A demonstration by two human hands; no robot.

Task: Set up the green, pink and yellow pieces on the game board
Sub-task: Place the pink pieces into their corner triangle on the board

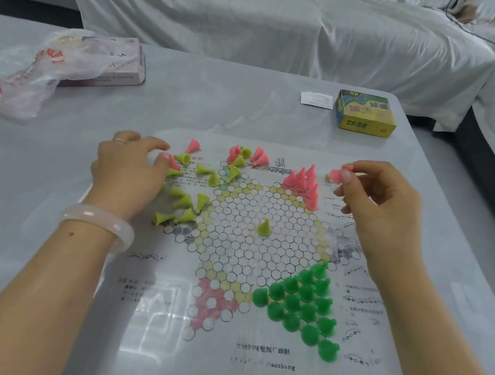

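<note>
Pink piece [338,175] pinched in right hand [378,203] fingertips above board's far-right edge, lying roughly sideways, base toward left. Left hand [127,169] pinches another pink piece [173,161] at board's far-left, tilted, tip pointing right. Game board [246,360] flat on table [251,107]. Green pieces [302,304] upright, filling near-right triangle. Pink cluster [304,183] upright at far-right triangle. Yellow pieces [186,200] mostly toppled at left; one yellow piece [265,228] upright mid-board.

yellow-green box [366,112]: "45" | game board [261,363]: "Haoobang", blurred | other print unreadable
</note>
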